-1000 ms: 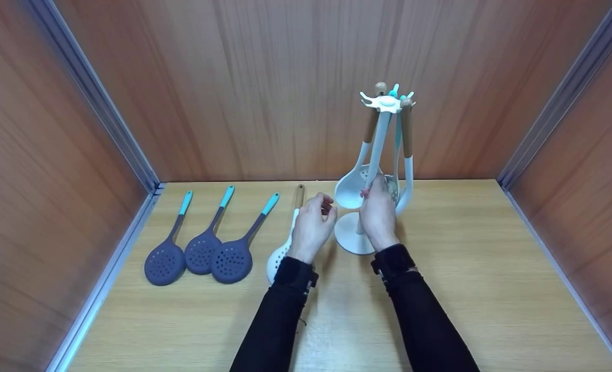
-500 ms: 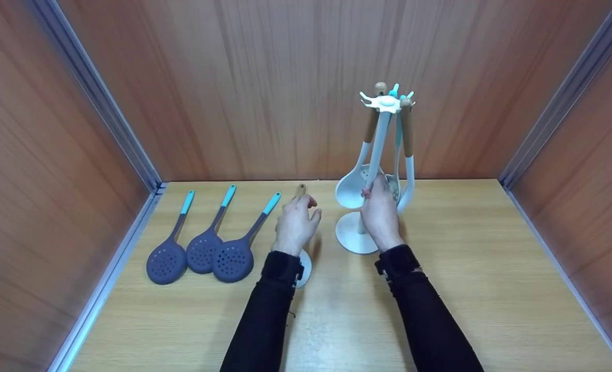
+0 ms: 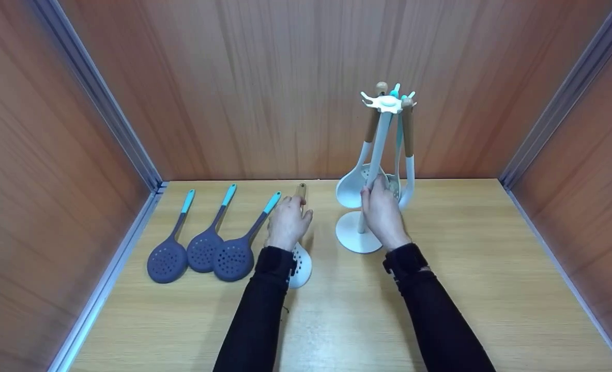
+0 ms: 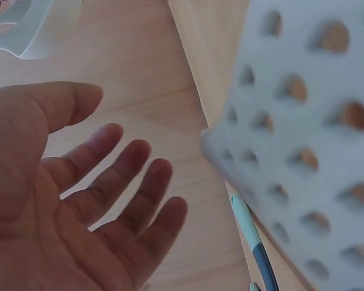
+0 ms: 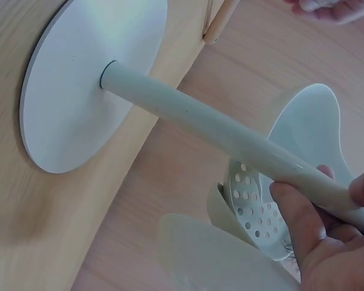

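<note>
My left hand (image 3: 287, 222) is over a white skimmer (image 3: 301, 266) with a wooden handle, which lies on the table and is partly hidden by the hand. In the left wrist view, the fingers (image 4: 161, 185) are spread and loosely bent with nothing between them, while the perforated skimmer head looms close on the right. My right hand (image 3: 384, 212) grips the pole of a white utensil stand (image 3: 356, 233); thumb and fingers wrap the pole in the right wrist view. From its hooked top hang a ladle (image 3: 351, 190), a small perforated spoon (image 5: 255, 203) and other white utensils, some partly hidden.
To the left lie three dark blue skimmers with turquoise handles: a leftmost skimmer (image 3: 167, 262), a middle skimmer (image 3: 202, 250) and a right skimmer (image 3: 233, 260), the last two touching or overlapping. Wooden panels enclose the table (image 3: 492, 289) at the back (image 3: 264, 93) and both sides.
My left hand has moved left, from the right side of the white skimmer to over its handle. The skimmer's head now shows right of the wrist. My right hand stays on the pole.
</note>
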The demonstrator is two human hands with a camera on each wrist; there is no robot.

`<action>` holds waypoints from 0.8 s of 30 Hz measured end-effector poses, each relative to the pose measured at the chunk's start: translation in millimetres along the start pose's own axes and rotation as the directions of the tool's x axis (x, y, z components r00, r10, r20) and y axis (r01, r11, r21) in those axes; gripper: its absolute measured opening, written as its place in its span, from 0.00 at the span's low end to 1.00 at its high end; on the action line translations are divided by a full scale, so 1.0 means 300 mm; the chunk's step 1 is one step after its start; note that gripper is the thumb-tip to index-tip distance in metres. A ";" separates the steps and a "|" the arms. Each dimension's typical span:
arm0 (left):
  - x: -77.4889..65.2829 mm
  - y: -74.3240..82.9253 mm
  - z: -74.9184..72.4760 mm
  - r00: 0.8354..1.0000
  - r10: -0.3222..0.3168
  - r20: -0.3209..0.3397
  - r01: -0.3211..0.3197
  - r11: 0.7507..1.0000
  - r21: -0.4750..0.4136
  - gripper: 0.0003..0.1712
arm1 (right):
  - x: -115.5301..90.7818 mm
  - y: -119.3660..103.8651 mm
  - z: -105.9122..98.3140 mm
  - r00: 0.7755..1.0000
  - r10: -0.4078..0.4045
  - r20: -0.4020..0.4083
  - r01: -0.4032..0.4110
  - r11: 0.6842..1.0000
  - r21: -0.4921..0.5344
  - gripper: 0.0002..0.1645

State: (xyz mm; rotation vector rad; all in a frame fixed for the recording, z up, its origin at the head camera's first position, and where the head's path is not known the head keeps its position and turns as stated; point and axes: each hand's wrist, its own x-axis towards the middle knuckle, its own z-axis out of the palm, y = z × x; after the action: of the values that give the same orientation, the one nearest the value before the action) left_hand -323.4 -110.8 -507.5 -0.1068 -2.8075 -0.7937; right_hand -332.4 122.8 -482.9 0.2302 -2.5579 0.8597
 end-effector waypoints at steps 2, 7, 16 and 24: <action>0.002 -0.007 -0.004 0.999 -0.014 0.040 0.013 0.999 0.030 0.20 | 0.001 -0.003 0.000 1.000 0.011 0.003 -0.011 1.000 -0.001 0.20; 0.007 -0.019 -0.015 0.988 -0.069 0.136 0.060 0.996 0.071 0.25 | 0.002 -0.008 0.000 0.999 0.037 0.017 -0.038 0.999 0.010 0.21; 0.021 -0.029 -0.017 0.963 -0.154 0.223 0.120 0.980 0.157 0.25 | 0.004 -0.007 -0.006 0.998 0.032 0.044 -0.033 0.999 0.001 0.22; 0.024 -0.036 -0.020 0.948 -0.175 0.264 0.123 0.972 0.200 0.24 | 0.006 -0.002 -0.009 0.999 0.012 0.049 -0.011 1.000 -0.024 0.25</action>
State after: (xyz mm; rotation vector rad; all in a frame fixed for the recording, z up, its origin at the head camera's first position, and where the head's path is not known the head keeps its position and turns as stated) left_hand -330.8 -123.1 -506.3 0.0275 -3.1744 -0.5886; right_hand -332.8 123.8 -480.0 0.2325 -2.6161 0.8373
